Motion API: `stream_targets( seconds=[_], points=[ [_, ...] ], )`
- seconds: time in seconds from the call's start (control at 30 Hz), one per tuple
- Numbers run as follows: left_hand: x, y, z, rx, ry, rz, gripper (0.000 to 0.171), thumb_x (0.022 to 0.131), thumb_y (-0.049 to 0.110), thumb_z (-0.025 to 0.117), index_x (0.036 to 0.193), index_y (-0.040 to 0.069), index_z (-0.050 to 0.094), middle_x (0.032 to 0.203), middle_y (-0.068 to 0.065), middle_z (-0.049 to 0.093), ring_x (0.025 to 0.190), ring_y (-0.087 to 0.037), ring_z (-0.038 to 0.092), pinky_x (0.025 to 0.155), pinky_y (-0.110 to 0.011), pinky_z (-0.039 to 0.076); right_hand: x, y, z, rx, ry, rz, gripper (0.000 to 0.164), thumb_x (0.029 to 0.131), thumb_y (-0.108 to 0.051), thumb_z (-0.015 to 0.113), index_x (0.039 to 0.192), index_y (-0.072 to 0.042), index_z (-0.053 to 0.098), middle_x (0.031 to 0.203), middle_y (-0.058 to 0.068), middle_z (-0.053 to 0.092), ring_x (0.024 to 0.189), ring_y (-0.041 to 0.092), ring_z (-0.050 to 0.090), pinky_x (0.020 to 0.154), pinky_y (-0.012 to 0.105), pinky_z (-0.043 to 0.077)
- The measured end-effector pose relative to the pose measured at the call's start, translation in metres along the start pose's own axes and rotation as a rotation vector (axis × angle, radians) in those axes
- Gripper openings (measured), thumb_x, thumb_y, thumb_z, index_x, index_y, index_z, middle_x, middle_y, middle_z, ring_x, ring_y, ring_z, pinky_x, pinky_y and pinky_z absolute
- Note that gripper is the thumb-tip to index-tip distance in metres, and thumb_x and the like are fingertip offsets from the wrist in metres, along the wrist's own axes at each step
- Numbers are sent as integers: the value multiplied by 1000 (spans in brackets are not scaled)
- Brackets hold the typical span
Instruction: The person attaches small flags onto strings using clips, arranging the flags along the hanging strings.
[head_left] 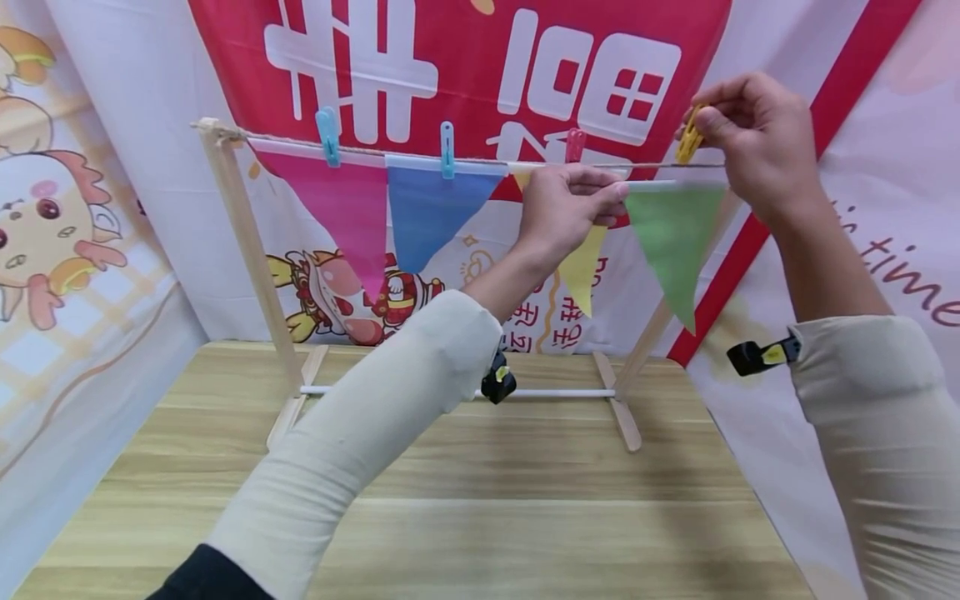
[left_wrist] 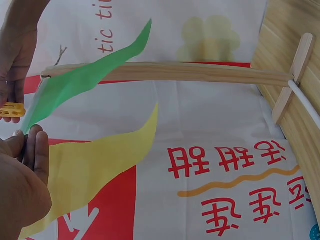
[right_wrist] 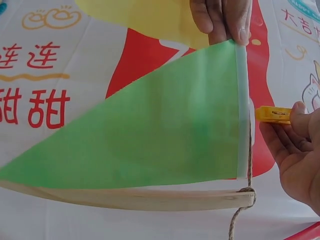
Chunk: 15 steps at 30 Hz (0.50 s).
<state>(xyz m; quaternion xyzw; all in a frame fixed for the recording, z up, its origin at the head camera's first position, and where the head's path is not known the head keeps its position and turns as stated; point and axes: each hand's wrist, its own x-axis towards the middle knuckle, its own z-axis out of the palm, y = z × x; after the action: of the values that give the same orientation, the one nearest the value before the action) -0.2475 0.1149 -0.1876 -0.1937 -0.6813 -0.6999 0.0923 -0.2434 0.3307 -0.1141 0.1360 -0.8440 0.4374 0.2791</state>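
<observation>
My left hand [head_left: 566,208] pinches the upper left corner of a green triangular flag [head_left: 675,242] just below the twine [head_left: 645,165]. In my right hand [head_left: 765,142] a yellow clothespin [head_left: 690,135] is held between thumb and fingers, right over the twine above the flag's white top edge. The right wrist view shows the clothespin [right_wrist: 274,114] beside the middle of that edge. Left along the twine hang a pink flag [head_left: 341,208] and a blue flag [head_left: 442,208] under blue clothespins [head_left: 447,150]. A yellow flag [head_left: 582,271] hangs partly hidden behind my left hand, a pink clothespin [head_left: 575,145] above it.
Two wooden posts [head_left: 251,258] carry the twine, on flat feet [head_left: 618,408] joined by a white rod [head_left: 555,392]. The stand is on a wood-grain table [head_left: 480,500]. Printed cloth [head_left: 120,100] hangs behind and at both sides.
</observation>
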Motion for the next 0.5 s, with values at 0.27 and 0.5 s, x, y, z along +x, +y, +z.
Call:
stream_targets(
  seconds=[0.27,0.5],
  points=[
    [4,3,0,-4,37,-7,27,102,12,83,127,2,82,118,-12,87,95,-17,87,85,-23,70,8,8,-1,130,-6,38,32,109,-30,72,135,-12,76,121,-9,74,116,6,74,116,21,58],
    [2,5,2,-4,53,-23,30,102,15,84,131,5,82,122,-8,86,96,-13,86,88,-21,69,10,11,0,149,-6,48,31,108,-30,74,132,-11,78,119,-9,76,114,6,76,116,22,58]
  ],
)
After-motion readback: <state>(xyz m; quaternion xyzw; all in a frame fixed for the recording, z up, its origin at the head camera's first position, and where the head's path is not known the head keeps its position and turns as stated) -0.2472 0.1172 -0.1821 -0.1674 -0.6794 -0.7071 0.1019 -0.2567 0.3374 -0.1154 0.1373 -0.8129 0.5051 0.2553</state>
